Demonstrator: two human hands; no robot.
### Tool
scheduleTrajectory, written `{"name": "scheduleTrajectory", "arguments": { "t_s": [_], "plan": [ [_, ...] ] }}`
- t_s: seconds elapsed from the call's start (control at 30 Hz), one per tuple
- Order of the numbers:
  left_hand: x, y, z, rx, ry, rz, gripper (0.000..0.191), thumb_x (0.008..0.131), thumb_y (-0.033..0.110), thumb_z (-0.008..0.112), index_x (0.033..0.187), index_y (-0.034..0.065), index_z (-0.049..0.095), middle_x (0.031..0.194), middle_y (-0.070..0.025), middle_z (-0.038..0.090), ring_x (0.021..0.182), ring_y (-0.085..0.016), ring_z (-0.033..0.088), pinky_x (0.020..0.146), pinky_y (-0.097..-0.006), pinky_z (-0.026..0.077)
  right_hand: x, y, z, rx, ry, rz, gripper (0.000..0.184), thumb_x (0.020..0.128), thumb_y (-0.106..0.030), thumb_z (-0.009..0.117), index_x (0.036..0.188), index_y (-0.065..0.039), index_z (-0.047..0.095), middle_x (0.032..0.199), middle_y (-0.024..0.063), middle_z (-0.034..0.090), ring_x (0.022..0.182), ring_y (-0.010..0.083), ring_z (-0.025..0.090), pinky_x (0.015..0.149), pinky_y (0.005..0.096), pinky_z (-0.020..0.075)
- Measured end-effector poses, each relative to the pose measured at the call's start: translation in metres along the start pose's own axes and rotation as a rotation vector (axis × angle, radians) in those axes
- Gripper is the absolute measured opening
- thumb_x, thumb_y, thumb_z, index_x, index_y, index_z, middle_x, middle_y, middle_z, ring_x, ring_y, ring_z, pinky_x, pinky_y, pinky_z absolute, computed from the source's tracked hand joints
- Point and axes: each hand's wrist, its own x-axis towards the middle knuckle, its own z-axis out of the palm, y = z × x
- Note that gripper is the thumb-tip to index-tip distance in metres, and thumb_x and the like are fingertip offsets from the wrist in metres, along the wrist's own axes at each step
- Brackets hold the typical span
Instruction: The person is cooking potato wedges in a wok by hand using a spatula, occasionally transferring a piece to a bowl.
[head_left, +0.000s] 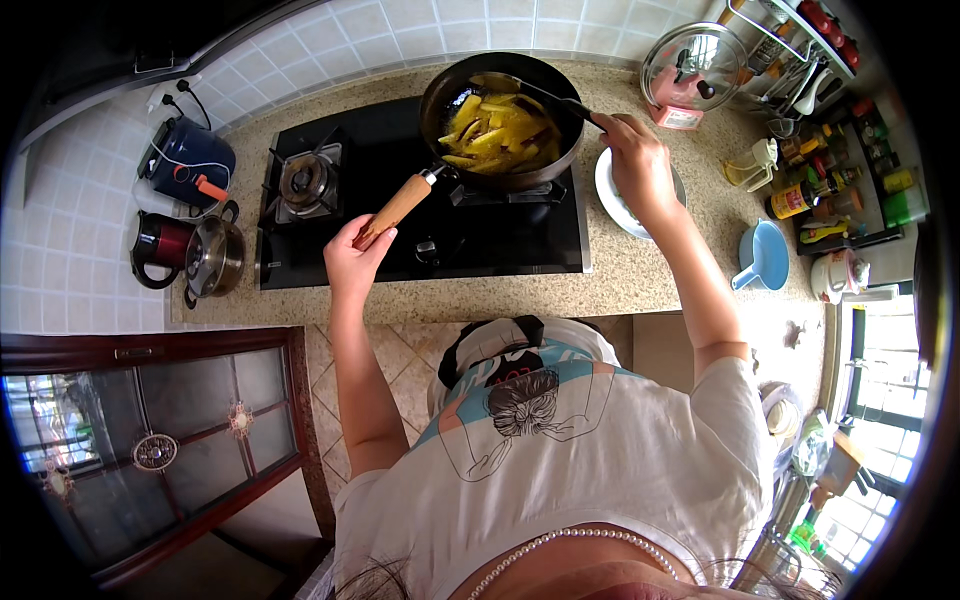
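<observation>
My left hand grips the wooden handle of a dark wok above the right burner of a black glass gas hob. Yellow strips of food, perhaps potato or squash, lie in the wok in shiny liquid. In my right hand is the black handle of a spatula or ladle; its head rests at the wok's far side, partly over the food. Below my right forearm a white plate sits on the counter, partly hidden.
The left burner has nothing on it. Left of the hob stand a blue appliance, a red kettle and a lidded glass pot. At right are a glass lid, an oil jug, a blue ladle-shaped scoop and shelved bottles.
</observation>
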Motion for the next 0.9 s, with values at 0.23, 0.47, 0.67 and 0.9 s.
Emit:
{"name": "scheduleTrajectory", "arguments": {
  "t_s": [0.23,0.47,0.67,0.9],
  "plan": [
    [0.0,0.001,0.003,-0.058,0.004,-0.01,0.031,0.079,0.007,0.081,0.105,-0.0046,0.068,0.09,-0.0045,0.072,0.08,-0.007,0.064,0.074,-0.0222,0.052,0.006,0.002,0.032,0.093,-0.107,0.032,0.036,0.085,0.006,0.057,0.118,-0.006,0.065,0.109,0.0161,0.066,0.093,0.0301,0.069,0.08,0.0388,0.0559],
    [0.0,-0.002,0.001,-0.016,0.018,0.002,0.03,0.079,0.007,0.081,0.105,-0.0046,0.068,0.089,-0.0049,0.072,0.081,-0.007,0.065,0.074,-0.0224,0.053,0.003,-0.009,0.012,0.138,-0.227,-0.125,0.034,0.084,0.006,0.059,0.116,-0.005,0.066,0.11,0.0147,0.066,0.092,0.0367,0.067,0.079,0.0407,0.0551],
    [0.0,0.008,0.001,0.032,0.005,0.01,0.03,0.079,0.007,0.081,0.105,-0.0037,0.069,0.09,-0.0048,0.072,0.08,-0.007,0.065,0.074,-0.0225,0.053,-0.005,-0.014,-0.022,0.121,-0.295,-0.18,0.032,0.08,0.008,0.06,0.108,-0.004,0.07,0.11,0.0145,0.067,0.093,0.0351,0.067,0.078,0.0399,0.0554],
    [0.0,0.005,0.002,-0.018,0.007,0.001,0.029,0.079,0.006,0.08,0.104,-0.0033,0.069,0.09,-0.0045,0.072,0.081,-0.007,0.065,0.075,-0.0224,0.053,-0.009,-0.02,-0.066,0.027,-0.3,-0.27,0.036,0.074,0.012,0.06,0.105,-0.004,0.071,0.108,0.0147,0.068,0.094,0.0346,0.068,0.079,0.0401,0.0556]
  ]
}}
